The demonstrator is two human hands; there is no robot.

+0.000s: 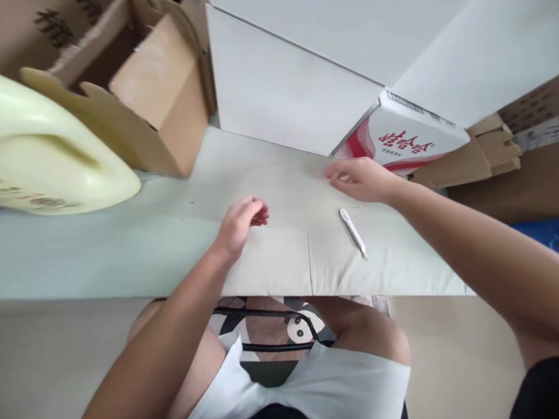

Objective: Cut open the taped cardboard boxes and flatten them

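Step in hand: prob. b/w grips, judging by both hands being over the tabletop (263,163) w/ no tool that I can see in either. Left hand (243,221): fingers loosely curled, not closed on anything. Right hand (354,177): blurred, fingers bent inward; can't tell if the tips meet or if sth small sits b/w them.

Nearest tool = white utility knife (352,234), flat on the tabletop at 6 o'c from the right hand, approx 3 o'c from the left. Pointed end aims 5 o'c, rounded end 11. Neither hand touches it. Red-and-white carton (415,132) is just beside the right hand, 1–2 o'c; contact unclear. Open cardboard box (171,77) is at 11 o'c from the left hand, cream plastic jug (44,122) at 9–10.

Next move, my read: taking the knife would call for the right hand going down toward 6 o'c & pinching the handle nr its rounded end, fingers off the tip, which may be bare blade (too small to confirm). If the carton instead: wider fingers, reach to 1–2 o'c, & mind the knife isn't knocked.
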